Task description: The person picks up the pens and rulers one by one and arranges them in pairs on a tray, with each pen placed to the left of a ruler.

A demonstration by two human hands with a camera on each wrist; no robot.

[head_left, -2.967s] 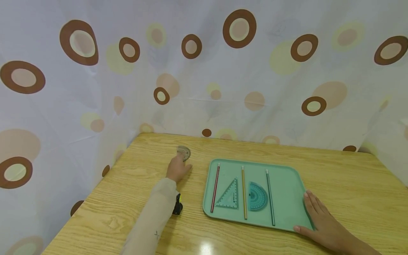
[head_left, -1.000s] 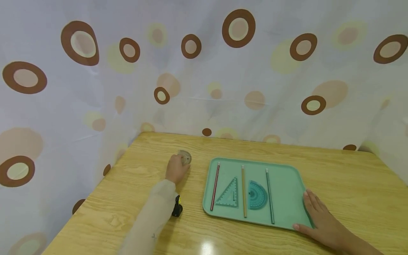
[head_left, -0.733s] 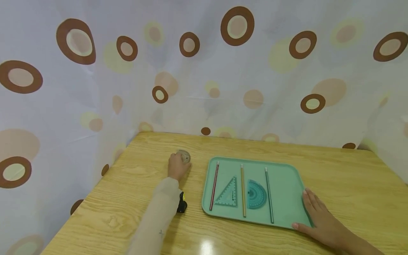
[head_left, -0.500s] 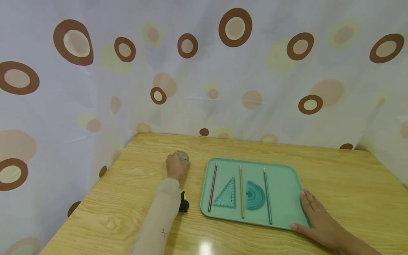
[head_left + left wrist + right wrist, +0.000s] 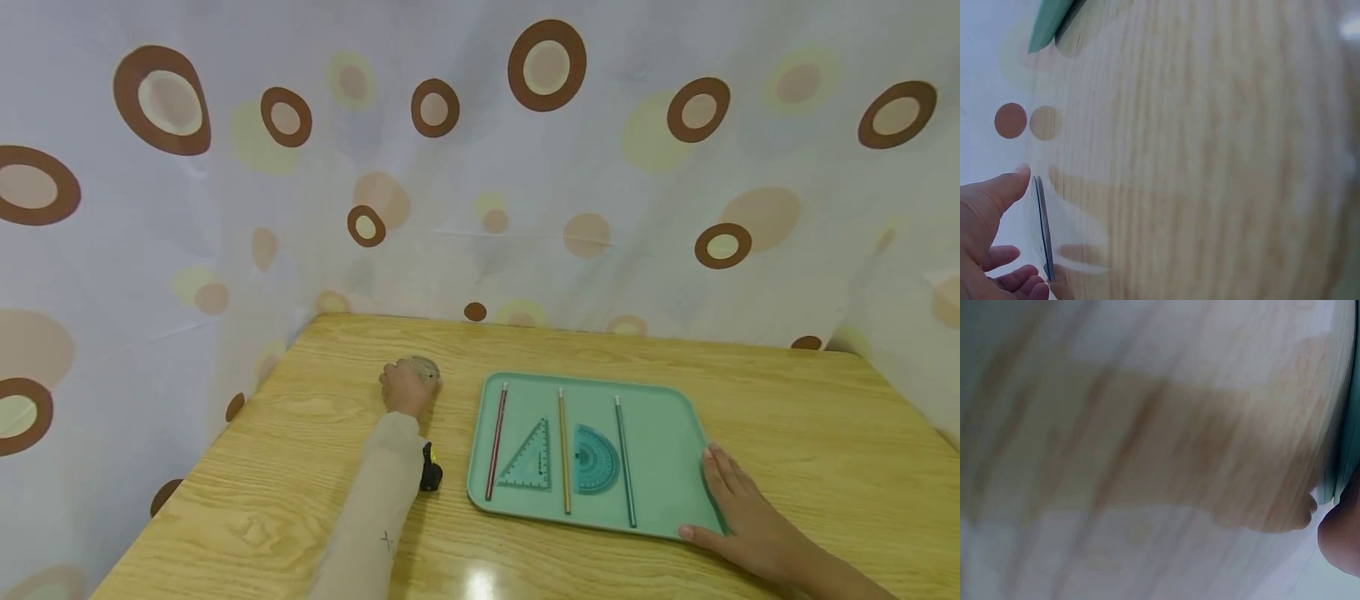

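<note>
My left hand (image 5: 407, 386) is at a grey semicircular protractor (image 5: 426, 367) on the far left of the table, its fingers curled at one side and the thumb at the other. In the left wrist view the protractor (image 5: 1044, 228) shows edge-on, low over the wood, fingertips right at its lower end and the thumb tip near its upper end. My right hand (image 5: 750, 525) rests with fairly straight fingers along the right rim of a green tray (image 5: 667, 450). In the right wrist view only a fingertip (image 5: 1341, 540) shows beside the tray edge (image 5: 1349, 444).
On the tray lie a red pencil (image 5: 496, 442), a teal set square (image 5: 531, 462), a yellow pencil (image 5: 564, 450), a teal protractor (image 5: 597, 460) and a green pencil (image 5: 625, 462). Patterned cloth (image 5: 480, 167) hangs behind the wooden table (image 5: 300, 467).
My left hand first reached over the protractor with a finger on it, then drew the protractor a little nearer and set thumb and fingers about its sides. The right hand stays at the tray.
</note>
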